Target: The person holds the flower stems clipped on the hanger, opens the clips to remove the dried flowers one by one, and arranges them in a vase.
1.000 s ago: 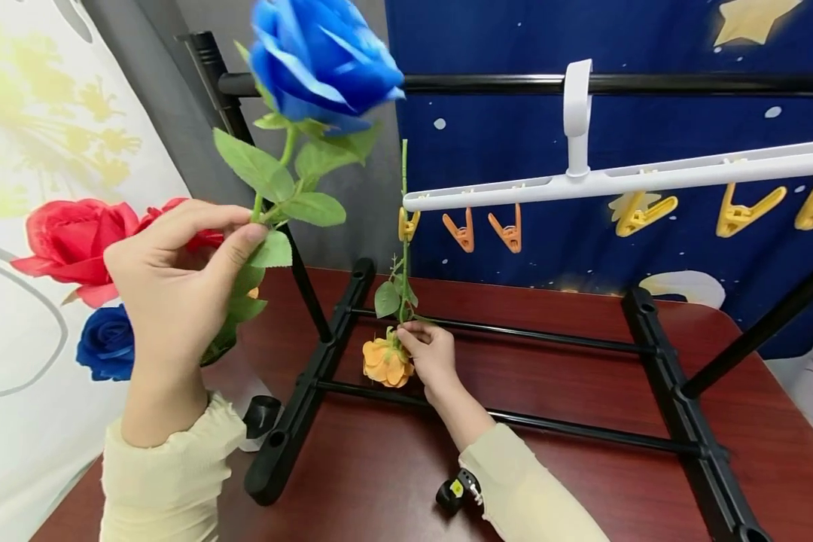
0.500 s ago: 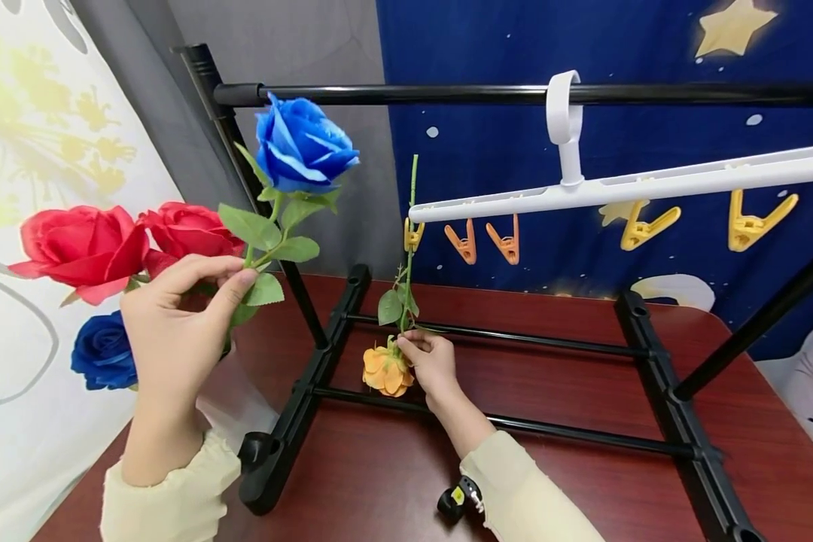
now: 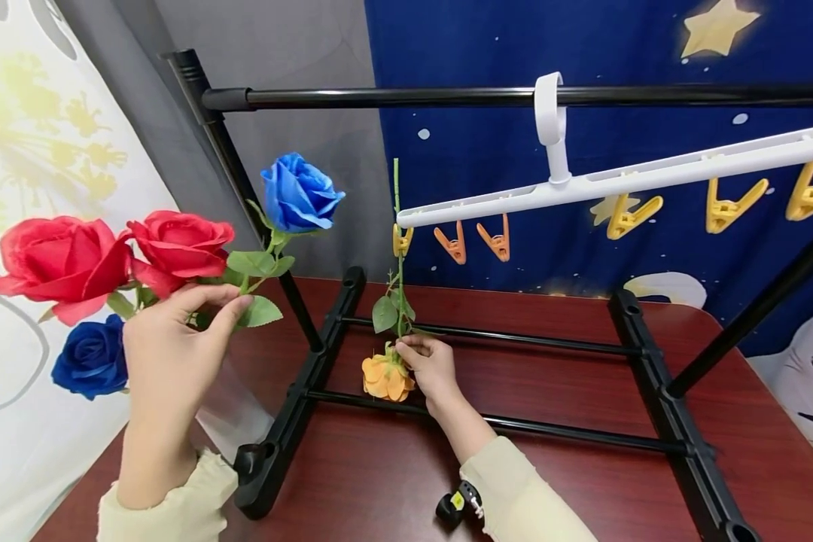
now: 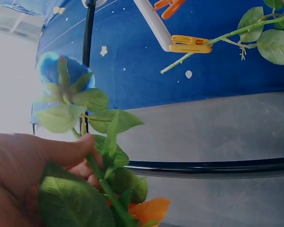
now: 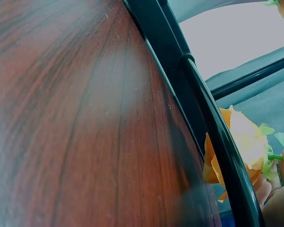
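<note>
My left hand (image 3: 176, 350) pinches the green stem of a light blue rose (image 3: 301, 194) between thumb and forefinger, bloom upward. Beside and behind that hand are two red roses, one at the far left (image 3: 61, 263) and one nearer (image 3: 181, 248), plus a dark blue rose (image 3: 93, 357). An orange-yellow rose (image 3: 388, 376) hangs head down, its stem caught in a yellow clip (image 3: 402, 239) at the hanger's left end. Just above that bloom my right hand (image 3: 433, 369) pinches its stem. In the left wrist view the clip (image 4: 190, 44) grips the stem crosswise.
A white hanger (image 3: 616, 181) hangs tilted from a black rail (image 3: 393, 98), with orange clips (image 3: 452, 242) and yellow clips (image 3: 633, 217) along it. The rack's black base (image 3: 305, 391) stands on a reddish-brown table (image 3: 352, 467). A translucent vase (image 3: 233, 406) stands behind the left wrist.
My left hand has lowered the light blue rose, so its bloom now sits below the rail. The right hand stays at the orange-yellow rose's stem. The head view has shifted slightly.
</note>
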Tool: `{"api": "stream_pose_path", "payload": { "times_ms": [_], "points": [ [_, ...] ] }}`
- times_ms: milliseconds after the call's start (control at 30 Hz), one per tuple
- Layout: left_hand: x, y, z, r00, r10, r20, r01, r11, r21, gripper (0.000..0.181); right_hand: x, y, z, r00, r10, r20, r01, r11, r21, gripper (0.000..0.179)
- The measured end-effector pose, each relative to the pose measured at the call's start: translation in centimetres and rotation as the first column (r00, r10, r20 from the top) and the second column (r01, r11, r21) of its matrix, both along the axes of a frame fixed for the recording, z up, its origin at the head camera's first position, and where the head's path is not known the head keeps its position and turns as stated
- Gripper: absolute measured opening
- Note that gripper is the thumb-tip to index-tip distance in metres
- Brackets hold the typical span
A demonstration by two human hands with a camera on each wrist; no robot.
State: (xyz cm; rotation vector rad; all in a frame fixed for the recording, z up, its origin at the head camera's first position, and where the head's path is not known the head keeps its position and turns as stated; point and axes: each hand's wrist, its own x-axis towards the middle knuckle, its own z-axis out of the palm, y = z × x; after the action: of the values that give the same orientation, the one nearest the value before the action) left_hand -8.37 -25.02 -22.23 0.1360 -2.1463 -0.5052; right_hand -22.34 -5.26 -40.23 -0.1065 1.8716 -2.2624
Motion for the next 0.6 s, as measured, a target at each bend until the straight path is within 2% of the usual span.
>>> {"api": "stream_pose_path", "payload": {
  "times_ms": [100,233,367,467,600],
  "points": [
    [0.4,0.2,0.2,1.0,0.026,0.004,-0.025,0.999,-0.028,0.019,0.1,0.1,-0.1,1.0,0.007,0.002,-0.007,1.0,-0.003,0.017],
    [1.8,1.4,1.0,0.998,0.065,-0.005,-0.065,0.994,-0.093,0.027,0.2,0.1,-0.2,1.0,0.016,-0.006,-0.016,1.0,-0.002,0.017],
    [3.0,2.8,2.1,0.991,0.083,-0.102,-0.096,0.987,-0.128,0.036,0.2,0.2,-0.1,1.0,0.03,-0.01,-0.03,1.0,0.004,0.018],
    [2.8,3.4,2.9,0.981,0.049,-0.189,-0.079,0.985,-0.156,0.039,0.1,0.5,0.2,0.999,0.036,-0.013,-0.035,0.999,0.019,0.017],
    [1.3,4.0,4.3,0.981,-0.004,-0.196,-0.038,0.977,-0.209,0.039,0.2,0.9,0.4,0.999,0.04,-0.015,-0.039,0.999,0.034,0.017]
  ]
}}
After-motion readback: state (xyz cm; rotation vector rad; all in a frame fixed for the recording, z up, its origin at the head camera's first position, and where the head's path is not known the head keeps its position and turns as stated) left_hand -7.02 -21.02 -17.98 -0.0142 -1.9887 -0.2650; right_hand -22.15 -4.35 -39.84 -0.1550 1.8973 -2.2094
